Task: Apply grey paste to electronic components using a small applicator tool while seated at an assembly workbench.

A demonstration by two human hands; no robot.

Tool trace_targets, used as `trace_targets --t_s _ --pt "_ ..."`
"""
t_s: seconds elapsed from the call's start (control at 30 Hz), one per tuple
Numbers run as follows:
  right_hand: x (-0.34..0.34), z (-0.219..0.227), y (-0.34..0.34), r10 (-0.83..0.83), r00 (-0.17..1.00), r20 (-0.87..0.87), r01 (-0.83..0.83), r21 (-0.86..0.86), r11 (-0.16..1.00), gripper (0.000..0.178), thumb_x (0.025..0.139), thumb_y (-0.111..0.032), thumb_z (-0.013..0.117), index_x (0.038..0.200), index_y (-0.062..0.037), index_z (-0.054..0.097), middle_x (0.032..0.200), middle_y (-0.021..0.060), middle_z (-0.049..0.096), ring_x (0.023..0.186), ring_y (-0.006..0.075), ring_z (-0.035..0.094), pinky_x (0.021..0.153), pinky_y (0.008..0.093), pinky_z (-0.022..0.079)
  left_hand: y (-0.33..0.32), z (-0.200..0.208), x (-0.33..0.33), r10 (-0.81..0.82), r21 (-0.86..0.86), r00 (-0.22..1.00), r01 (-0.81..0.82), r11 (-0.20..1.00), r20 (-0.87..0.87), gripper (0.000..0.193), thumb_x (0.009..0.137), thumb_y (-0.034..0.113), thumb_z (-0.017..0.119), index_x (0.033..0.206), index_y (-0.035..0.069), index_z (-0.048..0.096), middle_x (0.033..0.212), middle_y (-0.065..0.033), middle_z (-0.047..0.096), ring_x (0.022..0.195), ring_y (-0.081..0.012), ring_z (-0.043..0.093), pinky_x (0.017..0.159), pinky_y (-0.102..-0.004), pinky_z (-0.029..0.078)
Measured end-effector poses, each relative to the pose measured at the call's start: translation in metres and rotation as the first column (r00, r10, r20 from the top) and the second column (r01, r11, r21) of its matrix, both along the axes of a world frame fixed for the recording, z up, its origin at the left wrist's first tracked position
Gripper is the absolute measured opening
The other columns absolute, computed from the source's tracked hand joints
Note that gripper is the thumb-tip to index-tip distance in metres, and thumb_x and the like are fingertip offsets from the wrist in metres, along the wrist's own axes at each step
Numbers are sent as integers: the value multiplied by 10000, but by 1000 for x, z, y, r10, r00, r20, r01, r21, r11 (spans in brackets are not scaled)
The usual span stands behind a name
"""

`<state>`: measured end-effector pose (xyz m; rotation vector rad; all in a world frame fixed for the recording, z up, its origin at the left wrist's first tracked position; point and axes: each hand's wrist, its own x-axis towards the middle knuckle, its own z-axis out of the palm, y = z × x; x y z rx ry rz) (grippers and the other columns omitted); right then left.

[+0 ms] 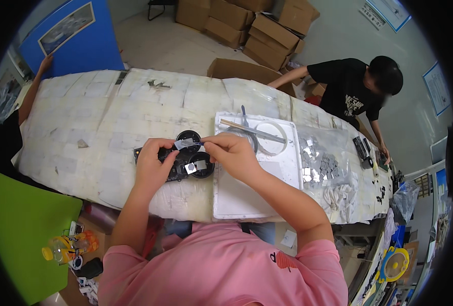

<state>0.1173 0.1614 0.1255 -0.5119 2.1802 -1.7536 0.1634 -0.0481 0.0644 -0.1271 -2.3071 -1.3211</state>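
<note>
A black device [175, 174] with two round cups lies on the table in front of me. A small silvery-grey square piece [184, 144] is at the upper cup [188, 134], its edge between the thumb and forefinger of my left hand [154, 162]. My right hand [234, 153] is closed in a pinch on a thin dark tool [200, 144], whose tip reaches that piece. Most of the tool is hidden by my fingers. In the lower cup [204, 171] sits another grey square piece, with a small pale square [191, 168] at its edge.
Right of the device stands a white tray [242, 196] with a tape roll [271, 137] and sticks. Beyond it lies a clear bag of small squares [318, 158] and crumpled tissue [340, 196]. Another person [354, 89] works at the far right; someone's arm [30, 94] shows at left.
</note>
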Motion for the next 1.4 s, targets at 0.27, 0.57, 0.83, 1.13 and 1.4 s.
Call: trace_targets --t_s 0.27,0.57,0.83,1.13,1.4 --pt "7 -7 -10 126 769 -627 19 220 975 176 845 -23 649 1015 -5 691 827 118 616 663 213 607 589 290 476 -2 -2 0 7 87 998 -13 996 61 222 772 30 716 872 19 519 957 -120 659 901 -282 617 814 -360 476" --pt "11 -16 -4 258 553 -792 2 312 950 179 814 -14 680 993 -21 671 817 107 605 661 280 586 564 354 473 -1 -3 0 7 65 999 -10 998 47 241 767 30 721 857 26 498 942 -120 656 885 -284 620 789 -364 477" --pt "14 11 56 -244 952 185 266 -99 959 180 916 -66 607 1040 41 681 803 41 612 663 108 591 613 237 483 1 -5 -1 -1 78 1000 0 997 15 240 761 11 716 850 30 494 936 -115 658 876 -285 622 781 -362 479" --pt "53 -12 98 158 582 -798 308 395 865 277 763 19 690 1038 2 665 806 123 611 658 270 602 557 353 482 -1 -2 0 -1 79 999 -3 997 45 242 751 -15 714 836 25 491 965 -125 650 906 -278 626 799 -345 482" --pt "72 -13 94 392 462 -796 242 538 807 273 741 -4 667 1012 24 645 704 91 526 604 277 542 514 375 446 -2 -5 0 -12 4 1000 12 1000 20 233 779 -56 685 862 28 484 981 -122 671 912 -197 628 827 -304 483"
